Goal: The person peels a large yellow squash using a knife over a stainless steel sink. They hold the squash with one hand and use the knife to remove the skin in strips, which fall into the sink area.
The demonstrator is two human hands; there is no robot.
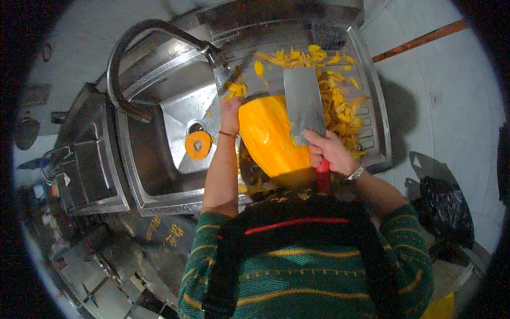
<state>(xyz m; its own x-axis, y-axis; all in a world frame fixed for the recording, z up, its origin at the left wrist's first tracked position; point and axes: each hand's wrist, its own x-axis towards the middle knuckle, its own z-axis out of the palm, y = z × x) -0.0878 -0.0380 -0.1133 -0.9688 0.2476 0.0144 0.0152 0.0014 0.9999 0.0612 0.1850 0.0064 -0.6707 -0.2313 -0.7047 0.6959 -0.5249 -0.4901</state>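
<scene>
A large peeled orange pumpkin piece [265, 135] lies on the steel drainboard [368, 115] right of the sink basin. My left hand [232, 111] grips its left end, with the fingertips partly hidden behind it. In my right hand [332, 151] is a cleaver [303, 97] with a broad steel blade and a red handle. The blade lies along the pumpkin's right side, its tip pointing away from me; whether it is cutting in, I cannot tell. Yellow and tan peelings [338, 107] are heaped beyond and to the right of the cleaver.
A pumpkin ring [198, 145] sits by the drain in the steel sink basin [149, 159]. Over the basin arches a gooseneck faucet [115, 67]. A dark scouring pad [326, 34] rests at the drainboard's far edge. At right hangs a black plastic bag [446, 211].
</scene>
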